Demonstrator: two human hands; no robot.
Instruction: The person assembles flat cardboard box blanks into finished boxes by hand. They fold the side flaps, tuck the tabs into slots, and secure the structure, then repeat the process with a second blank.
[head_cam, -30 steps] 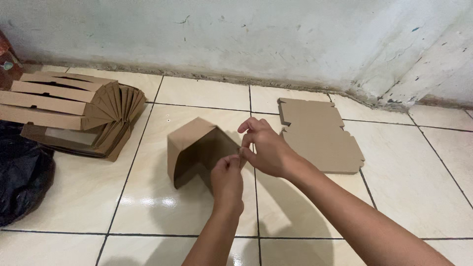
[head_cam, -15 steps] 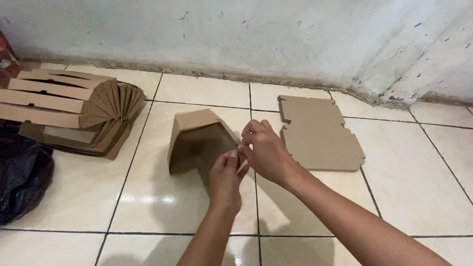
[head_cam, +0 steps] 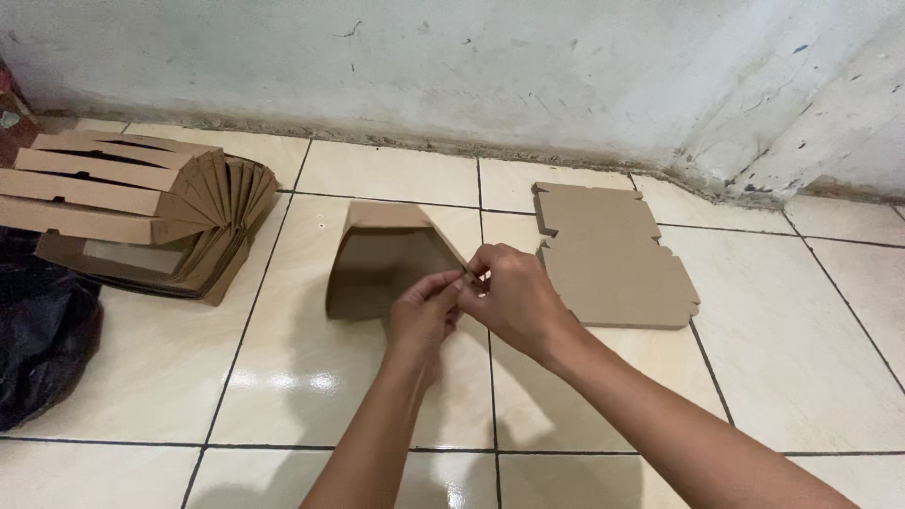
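A brown cardboard box blank point(head_cam: 382, 254), partly folded into a tent-like shape, stands on the tiled floor in the middle of the head view. My left hand point(head_cam: 424, 316) pinches its near right flap from below. My right hand point(head_cam: 514, 297) grips the same flap edge from the right, its fingertips touching those of the left. The open hollow of the box faces me.
A flat stack of unfolded cardboard blanks point(head_cam: 608, 254) lies to the right. Several folded boxes point(head_cam: 132, 203) are piled at the left, with a black plastic bag point(head_cam: 38, 330) in front of them. A stained white wall point(head_cam: 471, 66) runs along the back.
The box has been turned and lifted so its opening now faces me. Both hands moved together onto the right flap and pinch it.
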